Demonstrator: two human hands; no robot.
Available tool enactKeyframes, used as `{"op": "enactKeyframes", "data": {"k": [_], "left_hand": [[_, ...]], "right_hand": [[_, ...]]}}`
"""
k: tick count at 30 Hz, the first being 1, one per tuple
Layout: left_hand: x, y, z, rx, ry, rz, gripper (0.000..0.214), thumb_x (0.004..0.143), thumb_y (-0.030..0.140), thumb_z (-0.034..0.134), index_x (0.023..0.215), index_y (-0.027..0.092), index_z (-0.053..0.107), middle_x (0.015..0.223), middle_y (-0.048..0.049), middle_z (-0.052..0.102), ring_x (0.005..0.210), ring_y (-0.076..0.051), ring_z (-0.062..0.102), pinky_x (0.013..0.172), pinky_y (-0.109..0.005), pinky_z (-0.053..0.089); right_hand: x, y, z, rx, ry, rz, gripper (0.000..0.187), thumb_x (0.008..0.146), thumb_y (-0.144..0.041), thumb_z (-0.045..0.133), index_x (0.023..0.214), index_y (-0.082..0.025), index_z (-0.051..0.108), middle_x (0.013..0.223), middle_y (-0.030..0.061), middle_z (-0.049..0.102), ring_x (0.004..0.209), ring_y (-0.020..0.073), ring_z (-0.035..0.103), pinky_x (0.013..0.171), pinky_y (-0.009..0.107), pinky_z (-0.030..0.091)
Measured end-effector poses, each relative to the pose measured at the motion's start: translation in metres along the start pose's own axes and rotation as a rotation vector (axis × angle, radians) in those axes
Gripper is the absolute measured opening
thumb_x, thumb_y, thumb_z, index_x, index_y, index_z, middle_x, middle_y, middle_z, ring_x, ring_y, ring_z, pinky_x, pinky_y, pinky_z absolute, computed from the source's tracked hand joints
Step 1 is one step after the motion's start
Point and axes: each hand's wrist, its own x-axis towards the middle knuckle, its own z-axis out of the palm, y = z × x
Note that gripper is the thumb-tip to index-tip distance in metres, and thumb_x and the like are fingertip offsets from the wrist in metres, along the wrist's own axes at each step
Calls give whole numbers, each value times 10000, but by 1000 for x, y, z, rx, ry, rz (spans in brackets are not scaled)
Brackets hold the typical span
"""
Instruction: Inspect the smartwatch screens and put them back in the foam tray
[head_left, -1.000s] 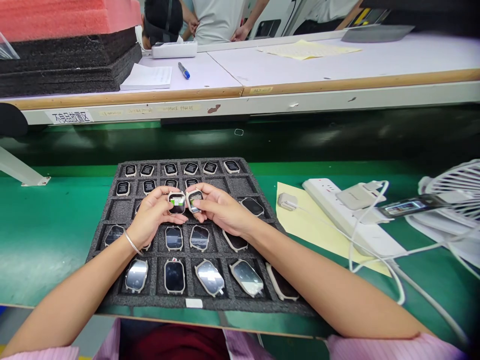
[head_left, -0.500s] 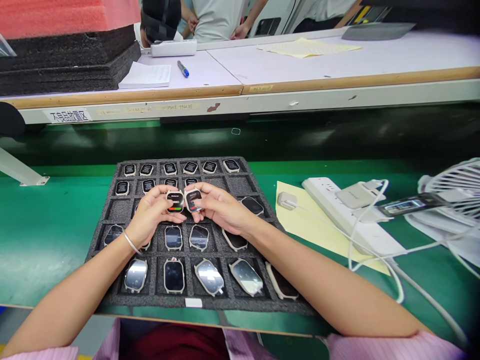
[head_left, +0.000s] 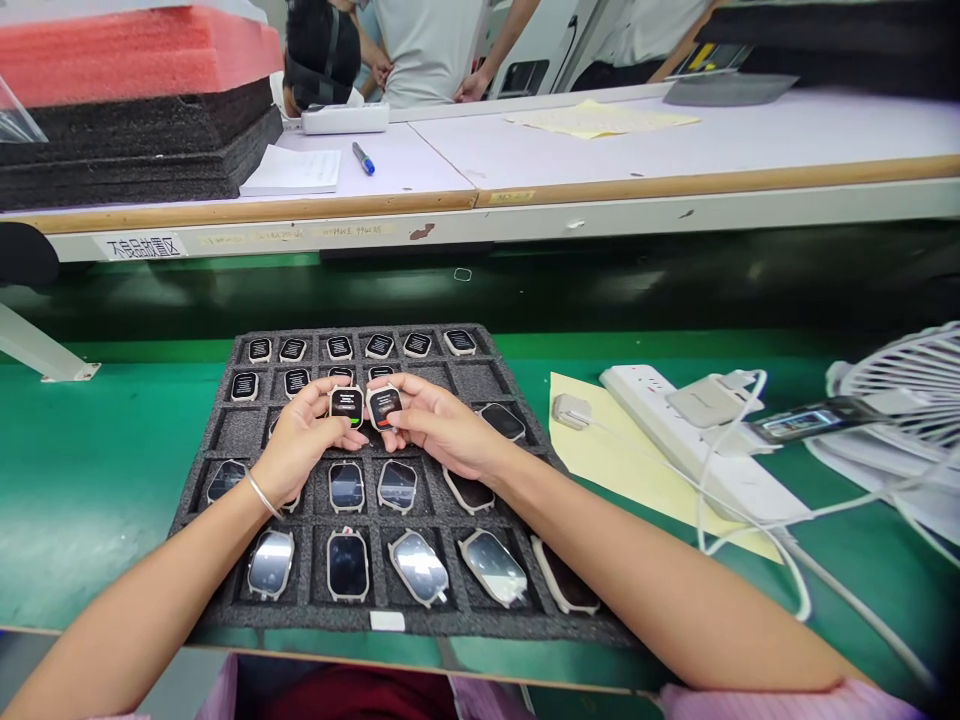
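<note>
A black foam tray (head_left: 225, 430) with a grid of pockets lies on the green mat and holds many small smartwatch bodies. My left hand (head_left: 300, 440) is closed on one watch body (head_left: 346, 404) with a lit screen. Beside it, my right hand (head_left: 442, 425) is closed on a second watch body (head_left: 385, 406), also lit. Both are held side by side just above the tray's middle rows. The far rows hold watches showing text screens (head_left: 339, 347); the near rows hold watches with dark screens (head_left: 347, 566).
To the right lie a yellow sheet (head_left: 637, 470), a white power strip (head_left: 675, 425) with adapters and white cables, a small charger puck (head_left: 571, 409) and a white fan (head_left: 907, 400). Behind stands a white bench with black and red foam stacks (head_left: 135, 110), a notepad, a pen; people beyond.
The screens on both held watches changed from green bars to darker screens with small coloured marks. My hands stay together over the tray; the view shifted slightly.
</note>
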Motion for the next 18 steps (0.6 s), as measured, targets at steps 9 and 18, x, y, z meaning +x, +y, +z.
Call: {"op": "enactKeyframes", "data": {"k": [9, 18], "left_hand": [[1, -1, 0, -18, 3, 51, 618, 617, 72, 763, 1194, 167, 560, 846, 21, 639, 665, -74, 588, 638, -198, 486], [-75, 74, 38, -184, -858, -24, 570, 745, 54, 763, 1252, 271, 621, 890, -20, 625, 749, -82, 600, 680, -153, 477]], "right_hand": [[-18, -17, -30, -31, 76, -21, 399, 738, -225, 805, 1091, -197, 620, 1001, 66, 754, 573, 99, 611, 580, 264, 500], [-39, -93, 12, -174, -59, -205, 491, 840, -310, 789, 1292, -275, 602, 995, 23, 716, 792, 156, 730, 766, 291, 585]]}}
